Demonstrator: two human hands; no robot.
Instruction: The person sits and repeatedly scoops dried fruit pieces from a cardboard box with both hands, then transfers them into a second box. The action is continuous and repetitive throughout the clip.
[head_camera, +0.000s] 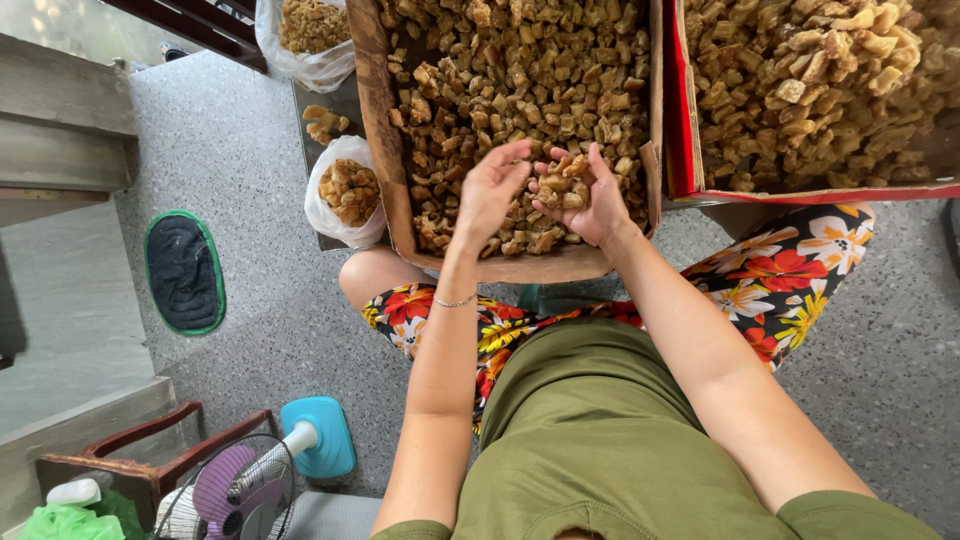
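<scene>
A seated person works over a cardboard box (385, 150) heaped with brown crisp chunks (530, 70), both hands raised above its near edge. The right hand (585, 195) is cupped palm up, its fingers (556, 185) curled around a small heap of the chunks. The left hand (490, 190) hangs just beside it, fingers loosely bent and holding nothing visible, tips nearly touching the right palm. A second, red-edged box (690, 150) of paler chunks stands at the right. Two plastic bags (345, 195) of the same pieces lie near the first box's left side, above the speckled floor (270, 320), where a dark green-rimmed mat (184, 270) and a blue-based fan (250, 485) stand.
</scene>
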